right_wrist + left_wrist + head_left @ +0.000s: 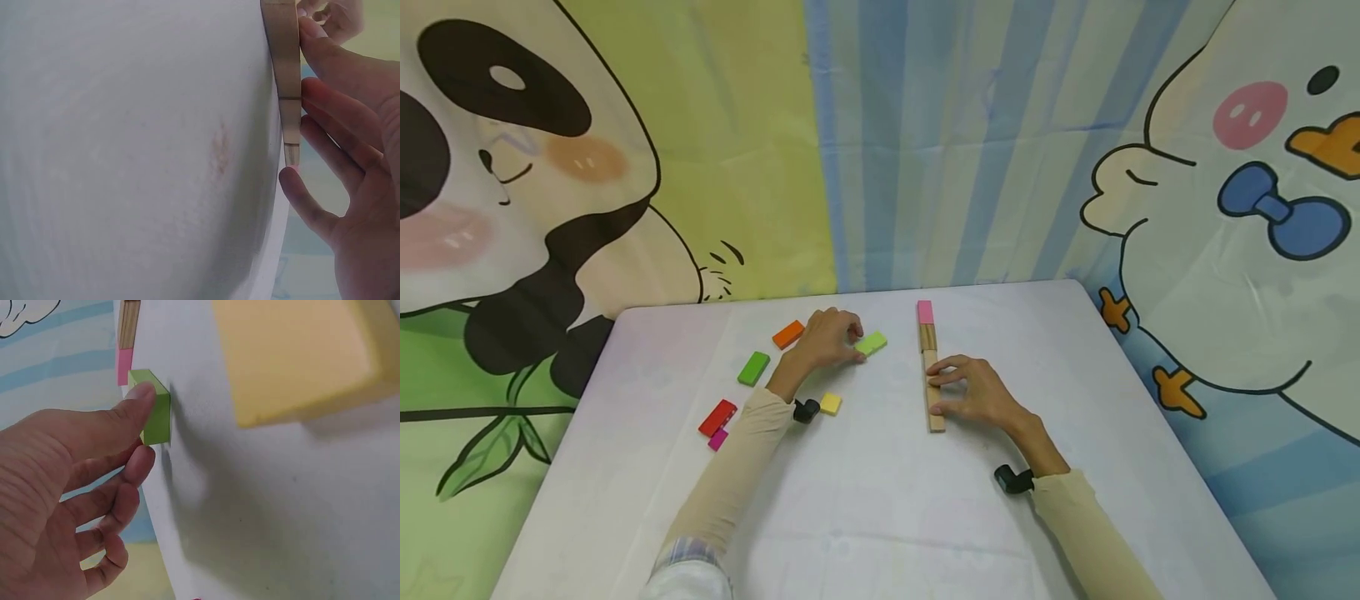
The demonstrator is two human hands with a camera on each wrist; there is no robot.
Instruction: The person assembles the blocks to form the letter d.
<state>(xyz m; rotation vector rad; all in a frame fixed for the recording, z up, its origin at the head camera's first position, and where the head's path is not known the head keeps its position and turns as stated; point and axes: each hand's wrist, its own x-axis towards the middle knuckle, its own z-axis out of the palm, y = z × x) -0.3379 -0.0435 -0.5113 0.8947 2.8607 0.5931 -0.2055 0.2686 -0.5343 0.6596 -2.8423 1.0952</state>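
Note:
A light green block [872, 343] is pinched between the thumb and fingers of my left hand [827, 337]; in the left wrist view the thumb lies across the block [160, 419]. To its right runs a straight row of plain wooden blocks [936, 421], ending at the far end in a pink block [925, 312]. My right hand [981, 393] touches the right side of this row with thumb and fingertips, its fingers spread along it. The right wrist view shows the wooden blocks [287, 72] end to end beside the fingers.
Left of the row lie an orange block [788, 334], a green block [753, 368], a red block [717, 417], a magenta block [718, 439] and a yellow block [831, 403] on the white table [880, 517]. A cartoon-printed curtain [925, 167] hangs behind the table's far edge.

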